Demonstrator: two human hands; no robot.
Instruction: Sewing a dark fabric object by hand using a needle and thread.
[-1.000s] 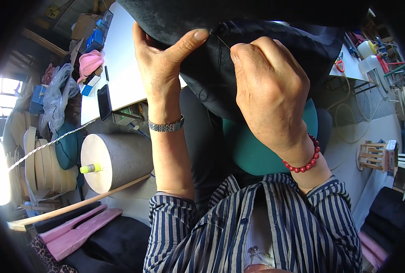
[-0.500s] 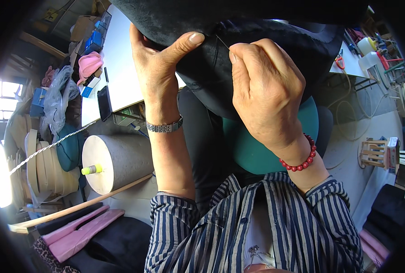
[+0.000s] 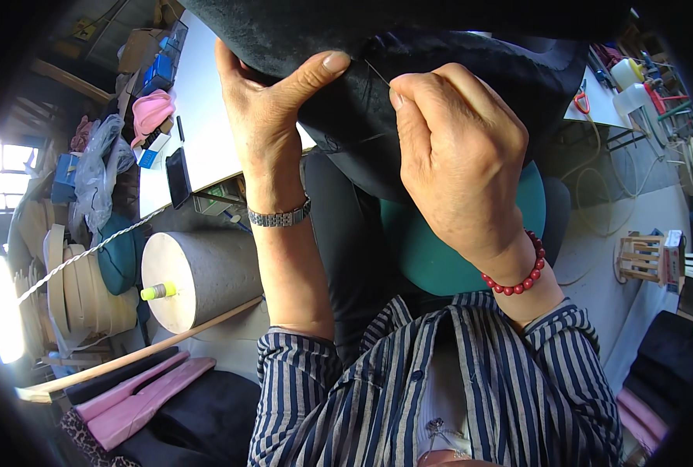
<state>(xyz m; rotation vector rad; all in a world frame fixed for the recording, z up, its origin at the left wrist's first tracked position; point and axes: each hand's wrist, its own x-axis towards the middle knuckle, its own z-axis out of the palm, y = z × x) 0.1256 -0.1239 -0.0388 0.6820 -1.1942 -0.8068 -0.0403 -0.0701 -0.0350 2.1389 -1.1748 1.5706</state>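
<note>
A large black plush-covered piece fills the top of the view and hangs down over my lap. My left hand grips its left edge, with the thumb laid on the front and the other fingers behind, mostly hidden. Between the thumb and forefinger of my right hand is a thin sewing needle. It slants up and left toward a fold in the black cover, close to my left thumb. Whether its tip is inside the cloth, I cannot tell. A dark thread seems to run across the cover below.
Left stands a white table bearing a phone, a pink cloth and blue boxes. Below it lies a big grey roll. A green seat is under me. Red-handled scissors lie on the right-hand table.
My right hand has shifted very slightly right, still pinching the needle. My left hand keeps its hold on the black piece, and the view has moved a little.
</note>
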